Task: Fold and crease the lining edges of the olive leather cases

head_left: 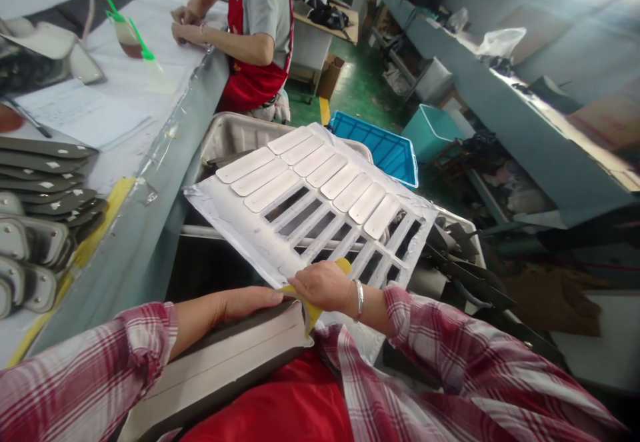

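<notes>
Across my lap lies a long dark grey panel (235,354) with a white inner face and a lengthwise line. My left hand (245,303) grips its upper edge, fingers extended along it; the fingertips are partly hidden. At the panel's far end, my right hand (323,284) is closed around a flat yellow piece (313,313), which sticks out above and below the fist and touches the panel's end. Just beyond my right hand is a tilted white slotted board (235,219) carrying rows of pale rounded strips (255,179); its nearer slots are bare.
To the left, a covered table (173,105) holds stacked dark straps (45,175), paper (80,112) and green-tipped bottles (125,32). A co-worker in a red apron (260,82) works at its far side. Behind the board are a grey bin (235,129) and a blue crate (375,145).
</notes>
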Motion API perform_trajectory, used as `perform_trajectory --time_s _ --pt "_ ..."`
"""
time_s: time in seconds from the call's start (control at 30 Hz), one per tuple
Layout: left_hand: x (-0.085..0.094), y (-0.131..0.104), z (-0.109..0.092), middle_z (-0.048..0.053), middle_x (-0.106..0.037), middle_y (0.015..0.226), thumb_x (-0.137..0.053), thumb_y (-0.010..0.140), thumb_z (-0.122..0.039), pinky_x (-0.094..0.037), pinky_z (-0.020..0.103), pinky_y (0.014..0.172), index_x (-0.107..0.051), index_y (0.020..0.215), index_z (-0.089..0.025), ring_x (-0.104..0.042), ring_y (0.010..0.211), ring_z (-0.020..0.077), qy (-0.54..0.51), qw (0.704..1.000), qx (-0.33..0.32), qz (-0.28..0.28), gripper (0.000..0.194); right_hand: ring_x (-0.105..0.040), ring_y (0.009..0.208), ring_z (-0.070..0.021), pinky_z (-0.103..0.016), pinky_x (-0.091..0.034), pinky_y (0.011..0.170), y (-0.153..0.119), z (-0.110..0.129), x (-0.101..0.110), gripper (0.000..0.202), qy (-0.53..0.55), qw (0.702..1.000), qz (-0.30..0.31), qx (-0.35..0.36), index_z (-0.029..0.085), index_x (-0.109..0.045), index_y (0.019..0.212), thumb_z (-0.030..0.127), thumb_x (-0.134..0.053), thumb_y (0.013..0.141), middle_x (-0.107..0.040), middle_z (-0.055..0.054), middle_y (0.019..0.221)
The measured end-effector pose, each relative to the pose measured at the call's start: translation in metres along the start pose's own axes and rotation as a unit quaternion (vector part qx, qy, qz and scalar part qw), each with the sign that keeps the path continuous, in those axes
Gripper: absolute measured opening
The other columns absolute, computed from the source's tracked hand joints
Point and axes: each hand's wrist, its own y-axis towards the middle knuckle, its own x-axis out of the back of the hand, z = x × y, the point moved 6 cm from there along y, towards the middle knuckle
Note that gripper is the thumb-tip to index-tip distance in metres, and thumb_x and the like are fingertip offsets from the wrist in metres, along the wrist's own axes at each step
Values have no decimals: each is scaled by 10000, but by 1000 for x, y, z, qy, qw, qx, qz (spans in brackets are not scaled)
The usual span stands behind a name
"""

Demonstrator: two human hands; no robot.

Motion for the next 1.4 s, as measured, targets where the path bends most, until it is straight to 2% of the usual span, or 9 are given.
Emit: perform_trajectory --time_s 0.1,0.17,0.3,0.37,0.47,0.63,0.87,1.17,1.4 --pt "-8 1 -4 108 -619 1104 -292 753 -726 -381 384 943 -503 1213 -140 -553 1050 267 -131 991 -4 1 774 -560 626 -119 -248 -300 566 1 0 -1 510 4 1000 -6 1 149 -612 688 393 -239 936 -654 -52 675" --pt "-8 3 -7 103 -626 1093 -233 770 -725 -388 382 935 -469 1244 -155 -567 1026 253 -142 989 -7 -33 778 -560 619 -120 -249 -298 564 1 0 -1 505 7 1000 -9 4 148 -610 687 385 -240 935 -651 -52 667" --pt "10 1 -9 62 -666 1007 -280 802 -672 -394 361 914 -585 1117 -153 -559 1014 261 26 984 3 -174 679 -563 607 -125 -250 -277 538 1 1 -2 496 -4 1000 -10 7 154 -608 683 379 -242 930 -648 -48 657" --pt "15 -1 -13 40 -676 980 -299 819 -636 -368 337 935 -657 984 -156 -548 1017 260 146 967 -9 -210 621 -562 595 -123 -249 -268 528 0 1 -3 486 -8 1000 -14 8 156 -605 679 374 -248 928 -650 -46 658" --pt "13 0 -19 21 -662 1032 -284 847 -595 -345 306 957 -663 986 -166 -539 1032 239 248 949 -45 -188 589 -560 583 -120 -248 -275 530 -2 4 -4 455 -4 1000 -22 21 155 -599 674 350 -271 921 -649 -39 654" --pt "1 3 -24 10 -612 1134 -284 885 -519 -339 277 960 -578 1140 -196 -533 1042 203 292 947 -90 -103 506 -558 583 -117 -240 -307 550 -2 6 -3 484 11 999 -33 34 153 -601 664 379 -263 926 -644 -36 641" --pt "-6 -2 -25 16 -660 964 -244 902 -497 -356 267 929 -611 1071 -174 -556 970 198 328 936 -73 -102 518 -552 593 -120 -239 -307 555 1 11 -1 477 17 998 -15 61 147 -607 677 394 -281 923 -640 -44 647" --pt "-7 -9 -22 38 -615 1093 -225 895 -525 -354 248 934 -571 1138 -177 -550 1002 193 346 930 -52 -112 548 -543 581 -120 -242 -294 549 8 14 -4 484 -13 994 -19 107 183 -610 696 401 -248 932 -639 -20 650" --pt "-5 -21 -18 63 -573 1168 -209 894 -537 -276 302 1022 -531 1173 -153 -499 1091 210 369 922 -23 -114 573 -521 549 -109 -255 -265 525 19 28 -1 438 -9 987 -29 160 173 -613 679 366 -301 918 -637 -32 624"
